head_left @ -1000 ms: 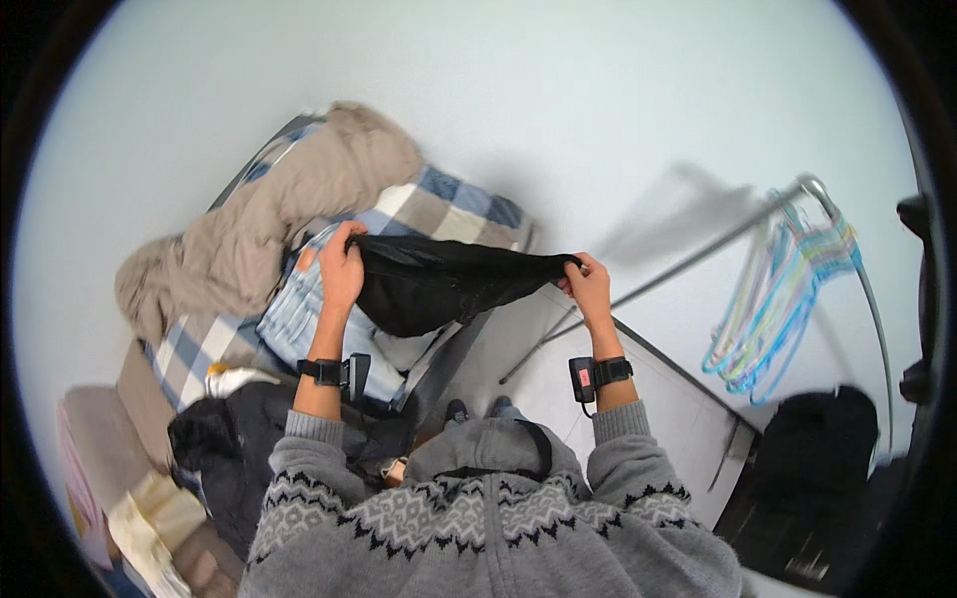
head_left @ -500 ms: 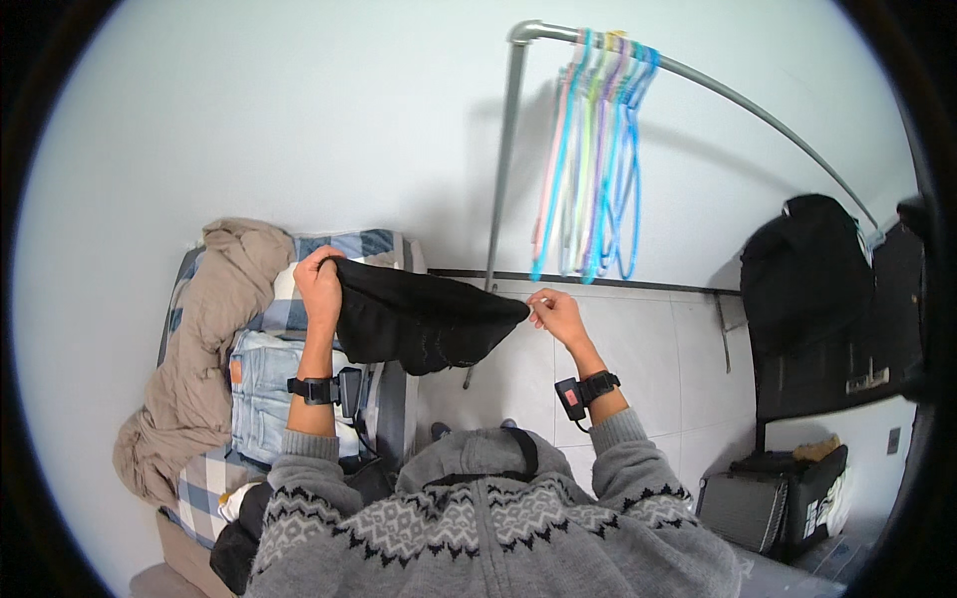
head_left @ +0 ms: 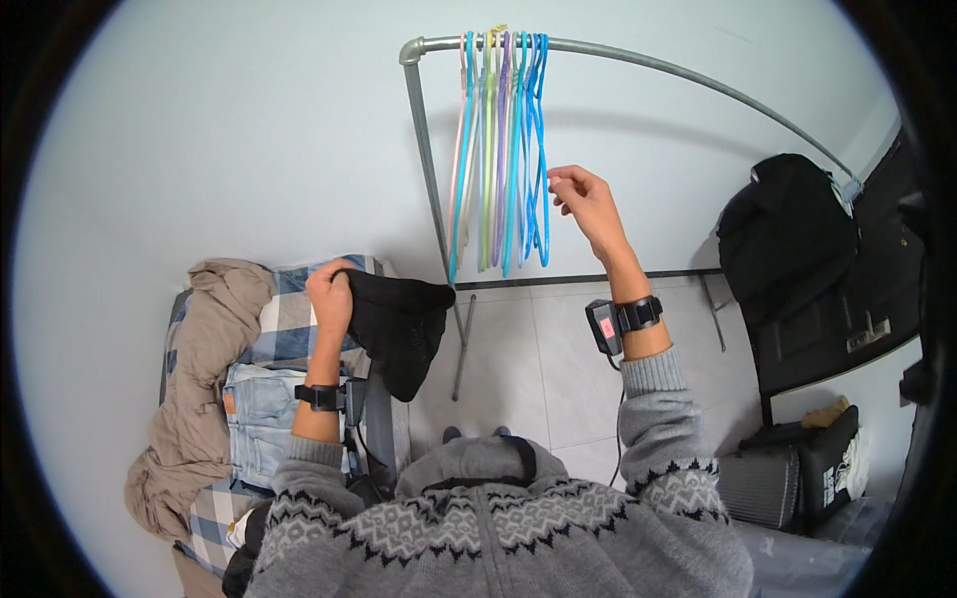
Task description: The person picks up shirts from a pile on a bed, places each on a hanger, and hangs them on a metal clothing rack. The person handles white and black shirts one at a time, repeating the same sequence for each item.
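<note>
My left hand (head_left: 329,295) is closed on one edge of a black cloth garment (head_left: 401,324), which hangs folded from it beside the bed; its exact kind does not show. Raised to the right of the rail's hangers, my right hand (head_left: 586,204) holds nothing, its fingers loosely bent and apart. Its fingertips are right at the outermost blue hanger (head_left: 544,199); I cannot tell whether they touch. Several thin plastic hangers in pink, green, purple and blue hang bunched together on the grey metal rail (head_left: 638,57).
To the left is a bed with a checked sheet (head_left: 284,334), a brown blanket (head_left: 194,369) and folded light-blue jeans (head_left: 261,419). A black garment (head_left: 788,234) hangs at the rail's far right, by a dark door (head_left: 877,289). A grey ribbed case (head_left: 760,488) stands at lower right.
My right hand has left the garment's right end and risen to the hangers. The garment now droops from my left hand alone. The view has shifted to the right.
</note>
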Available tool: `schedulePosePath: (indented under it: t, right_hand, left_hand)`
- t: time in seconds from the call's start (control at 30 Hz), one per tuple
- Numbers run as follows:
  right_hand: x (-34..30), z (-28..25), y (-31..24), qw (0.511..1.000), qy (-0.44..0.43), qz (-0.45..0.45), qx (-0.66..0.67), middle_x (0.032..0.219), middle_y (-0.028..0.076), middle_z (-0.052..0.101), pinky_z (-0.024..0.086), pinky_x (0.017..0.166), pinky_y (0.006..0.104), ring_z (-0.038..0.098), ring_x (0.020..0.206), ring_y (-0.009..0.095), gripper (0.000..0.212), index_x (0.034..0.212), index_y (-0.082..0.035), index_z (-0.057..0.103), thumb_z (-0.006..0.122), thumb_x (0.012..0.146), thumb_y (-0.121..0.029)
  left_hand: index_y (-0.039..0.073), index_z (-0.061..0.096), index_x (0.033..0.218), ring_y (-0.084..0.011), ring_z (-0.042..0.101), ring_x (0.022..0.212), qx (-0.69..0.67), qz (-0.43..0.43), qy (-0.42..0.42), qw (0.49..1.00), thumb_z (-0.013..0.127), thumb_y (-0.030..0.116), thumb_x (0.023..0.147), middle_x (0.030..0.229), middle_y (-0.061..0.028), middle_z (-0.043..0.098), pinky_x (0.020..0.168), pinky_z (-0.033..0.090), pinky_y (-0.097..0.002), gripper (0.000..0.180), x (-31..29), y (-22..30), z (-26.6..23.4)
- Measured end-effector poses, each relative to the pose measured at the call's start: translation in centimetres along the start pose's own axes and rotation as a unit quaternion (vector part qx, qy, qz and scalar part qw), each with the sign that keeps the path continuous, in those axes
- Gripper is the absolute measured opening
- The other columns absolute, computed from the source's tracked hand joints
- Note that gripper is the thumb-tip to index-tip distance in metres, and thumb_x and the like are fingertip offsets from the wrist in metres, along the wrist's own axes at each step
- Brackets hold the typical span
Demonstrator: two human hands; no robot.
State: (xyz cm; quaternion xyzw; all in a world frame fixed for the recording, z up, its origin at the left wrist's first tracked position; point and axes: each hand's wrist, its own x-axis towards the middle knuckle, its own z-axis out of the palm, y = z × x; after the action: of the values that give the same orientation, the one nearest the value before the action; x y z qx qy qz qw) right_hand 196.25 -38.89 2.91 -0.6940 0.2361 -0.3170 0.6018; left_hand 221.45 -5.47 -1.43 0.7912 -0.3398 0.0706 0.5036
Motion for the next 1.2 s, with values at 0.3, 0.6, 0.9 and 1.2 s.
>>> schedulePosePath:
  t: [0.3, 0.6, 0.9, 1.2]
  right_hand:
    - [0.1, 1.0, -1.0, 0.993, -0.091, 0.043, 0.058, 0.087, -0.001, 0.067, 0.048, 0.074, 0.0257, 0.058, 0.078, 0.007, 0.014, 0.098, -0.010, 0.065, 0.055, 0.102, -0.020]
    - [-0.3, 1.5, -2.0, 0.994, -0.039, 0.012, 0.099, 0.078, 0.002, 0.063, 0.050, 0.069, 0.0286, 0.061, 0.072, 0.011, 0.010, 0.104, -0.011, 0.051, 0.046, 0.105, -0.021]
    - [-1.1, 1.4, -3.2, 0.992, 0.064, -0.077, 0.080, 0.065, -0.003, 0.047, 0.038, 0.051, 0.0231, 0.043, 0.056, 0.007, 0.016, 0.104, -0.010, 0.052, 0.044, 0.108, -0.023]
    - [-4.1, -0.8, -2.8, 0.982, 0.108, -0.117, 0.097, 0.072, -0.002, 0.045, 0.037, 0.050, 0.0222, 0.043, 0.057, 0.006, 0.023, 0.117, -0.003, 0.053, 0.042, 0.110, -0.021]
  left_hand:
    - [-0.004, 0.067, 0.079, -0.0139, 0.051, 0.057, -0.004, 0.019, -0.003, 1.000, 0.048, 0.001, 0.075, 0.059, -0.0104, 0.055, 0.057, 0.041, -0.0304, 0.020, 1.0, 1.6, -0.2]
    - [-0.004, 0.067, 0.078, -0.0142, 0.050, 0.055, -0.020, 0.023, -0.014, 0.999, 0.048, 0.000, 0.074, 0.058, -0.0102, 0.054, 0.055, 0.039, -0.0307, 0.020, 1.5, 0.8, 0.6]
    - [-0.004, 0.067, 0.078, -0.0166, 0.054, 0.056, -0.028, 0.040, -0.018, 0.999, 0.048, 0.000, 0.074, 0.060, -0.0122, 0.058, 0.056, 0.042, -0.0314, 0.020, 1.8, 0.2, 1.2]
    - [-0.004, 0.067, 0.078, -0.0175, 0.054, 0.055, -0.019, 0.028, -0.044, 0.998, 0.049, 0.000, 0.074, 0.059, -0.0130, 0.056, 0.056, 0.042, -0.0320, 0.019, 1.4, -0.3, 1.6]
